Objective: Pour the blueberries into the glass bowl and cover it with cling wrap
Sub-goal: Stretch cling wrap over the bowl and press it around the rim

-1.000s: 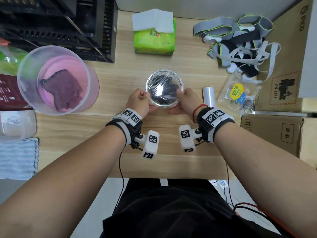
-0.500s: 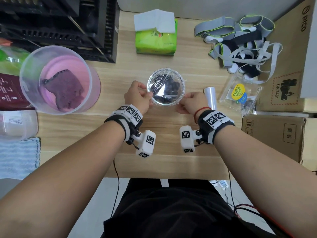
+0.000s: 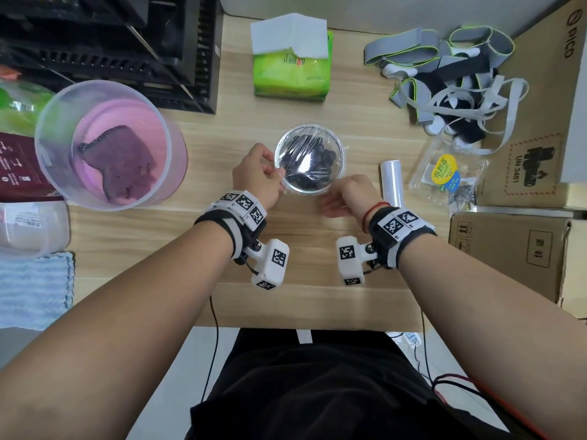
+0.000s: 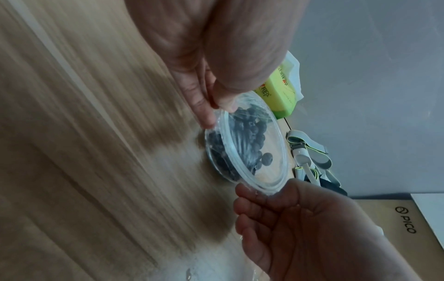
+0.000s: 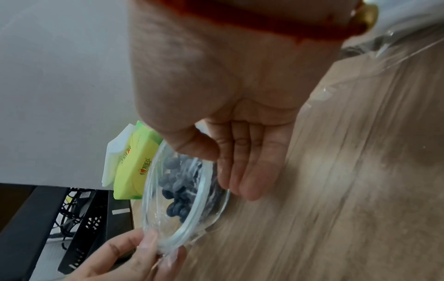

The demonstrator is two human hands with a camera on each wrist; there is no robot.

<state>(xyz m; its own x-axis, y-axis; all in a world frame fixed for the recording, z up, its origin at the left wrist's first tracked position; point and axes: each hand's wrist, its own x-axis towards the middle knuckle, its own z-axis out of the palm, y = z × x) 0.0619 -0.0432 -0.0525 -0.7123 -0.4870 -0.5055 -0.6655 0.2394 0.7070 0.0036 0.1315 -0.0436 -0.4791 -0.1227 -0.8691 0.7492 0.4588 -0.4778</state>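
The glass bowl stands mid-table with dark blueberries inside and cling wrap stretched over its mouth. My left hand is at the bowl's left rim; thumb and forefinger pinch the wrap's edge there. My right hand is at the near right side. Its thumb lies on the wrapped rim and its fingers lie straight along the outer wall of the bowl, nipping it. The bowl shows between both hands in the left wrist view.
The cling wrap roll lies right of my right hand, beside an empty clear fruit pack. Behind are a green tissue pack and a pile of straps. A pink tub stands left, cardboard boxes right.
Both hands have shifted a little round the bowl's rim. The right hand slid toward the near right side; the left hand now pinches the wrap at the left rim.
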